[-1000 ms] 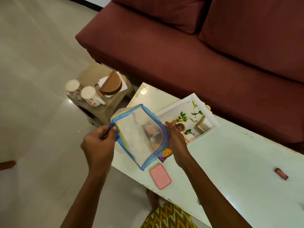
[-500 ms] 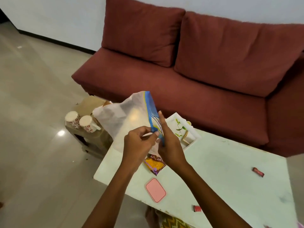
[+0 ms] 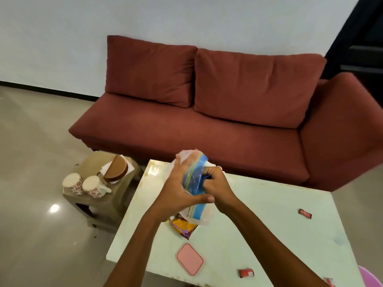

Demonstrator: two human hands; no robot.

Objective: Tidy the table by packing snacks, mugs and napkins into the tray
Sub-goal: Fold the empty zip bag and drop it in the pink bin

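Both my hands grip blue-edged zip bag (image 3: 194,181) above pale table (image 3: 269,235). Left hand (image 3: 178,191) cups bag, fingers spread along its side; right hand (image 3: 215,183) fisted on its blue edge. Yellow snack packet (image 3: 182,226) lies on table just beneath bag. Two floral mugs (image 3: 87,185) stand on stool (image 3: 99,206) left of table.
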